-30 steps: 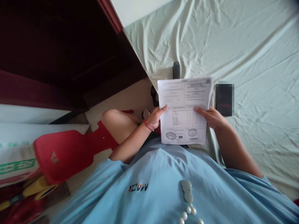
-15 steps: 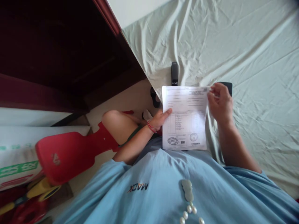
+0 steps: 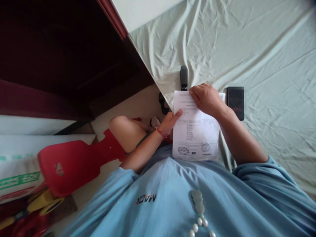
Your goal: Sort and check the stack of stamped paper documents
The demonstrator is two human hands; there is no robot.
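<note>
Printed sheets of paper [image 3: 195, 131], with stamps near the bottom, are held above my lap. My left hand [image 3: 170, 122] grips their left edge, thumb on the front and fingers hidden behind. Across the top edge lies my right hand [image 3: 206, 98], its fingers bent over the paper and the thumb on the front face. It covers part of the printed heading. Just beyond the top edge a black stapler [image 3: 183, 78] rests on the bed sheet. To the right of the papers lies a dark phone-like slab [image 3: 235, 103].
A wrinkled pale green sheet [image 3: 271, 65] covers the surface ahead and to the right. On the left are a red plastic chair [image 3: 71, 164], a printed white sack [image 3: 19, 168] and yellow-handled items [image 3: 41, 200]. Dark wooden furniture [image 3: 61, 49] stands at upper left.
My right hand has moved left from the papers' top right corner to the middle of their top edge. The dark slab is now more exposed. My left hand keeps its grip.
</note>
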